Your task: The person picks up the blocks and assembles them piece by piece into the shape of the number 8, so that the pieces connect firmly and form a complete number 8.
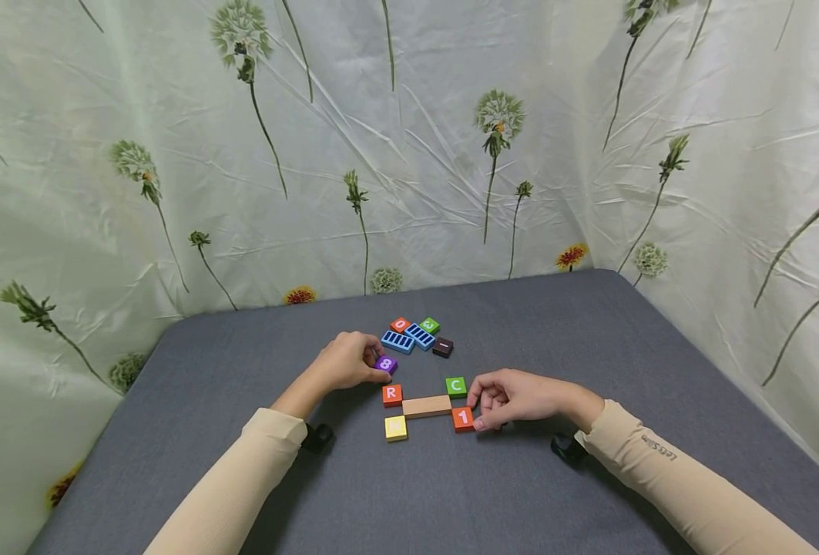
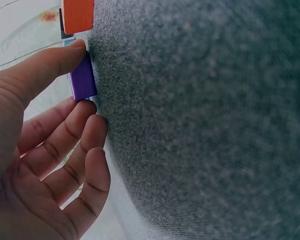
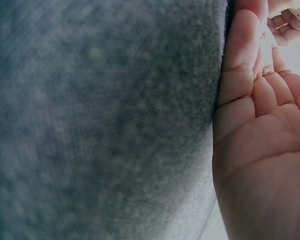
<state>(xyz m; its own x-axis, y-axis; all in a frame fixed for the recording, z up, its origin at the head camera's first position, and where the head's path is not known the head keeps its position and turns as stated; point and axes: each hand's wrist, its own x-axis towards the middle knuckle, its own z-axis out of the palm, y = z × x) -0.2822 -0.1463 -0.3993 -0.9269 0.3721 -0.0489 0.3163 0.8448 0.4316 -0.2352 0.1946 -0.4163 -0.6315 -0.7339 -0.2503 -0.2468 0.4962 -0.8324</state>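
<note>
In the head view my left hand [image 1: 345, 361] pinches a purple block marked 8 [image 1: 385, 364] between thumb and fingers. The left wrist view shows the purple block [image 2: 83, 79] low over the cloth, thumb on one side and fingertips on the other. My right hand [image 1: 520, 397] rests with loosely bent fingers beside a red block marked 1 [image 1: 462, 419] and a green block marked C [image 1: 455, 387]; nothing shows in its grip. A plain wooden plank [image 1: 426, 406] lies between these two and a red R block [image 1: 391, 395] and a yellow block [image 1: 395, 428].
Farther back lie two blue slotted pieces [image 1: 398, 341], an orange block marked 0 [image 1: 400, 324], a green block [image 1: 429, 325] and a dark block [image 1: 442, 347]. Grey cloth [image 1: 520, 493] covers the table. A flowered curtain [image 1: 423, 154] hangs behind it.
</note>
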